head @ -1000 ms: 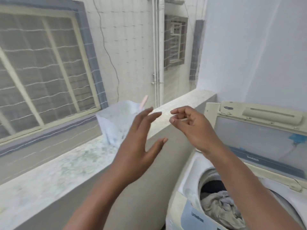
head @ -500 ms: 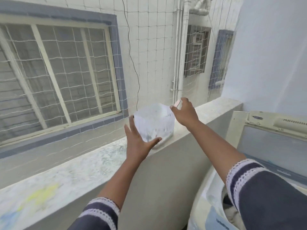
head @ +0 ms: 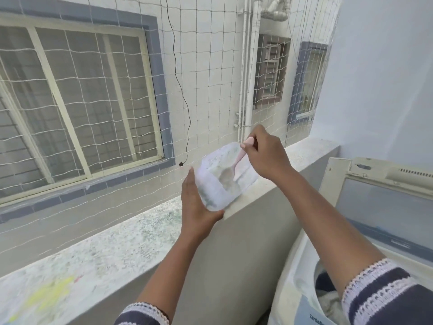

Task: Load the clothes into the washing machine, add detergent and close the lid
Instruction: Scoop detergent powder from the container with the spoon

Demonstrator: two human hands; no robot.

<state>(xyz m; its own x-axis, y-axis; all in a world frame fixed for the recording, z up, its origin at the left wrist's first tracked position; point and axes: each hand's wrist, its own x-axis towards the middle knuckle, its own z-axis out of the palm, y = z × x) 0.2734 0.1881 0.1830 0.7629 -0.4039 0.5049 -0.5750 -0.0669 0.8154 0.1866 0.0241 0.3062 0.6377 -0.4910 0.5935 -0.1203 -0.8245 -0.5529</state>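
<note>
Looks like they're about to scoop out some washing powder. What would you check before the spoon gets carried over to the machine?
1. Container steadied: ok, left hand holds its side on the ledge.
2. Grip on the pink spoon: ok, right hand pinches the handle.
3. Spoon loaded with powder: cannot tell, the bowl is blurred inside the container.
4. Washing machine lid open: ok, it stands raised.
5. Clothes in the drum: ok, fabric shows under the right sleeve.
</note>
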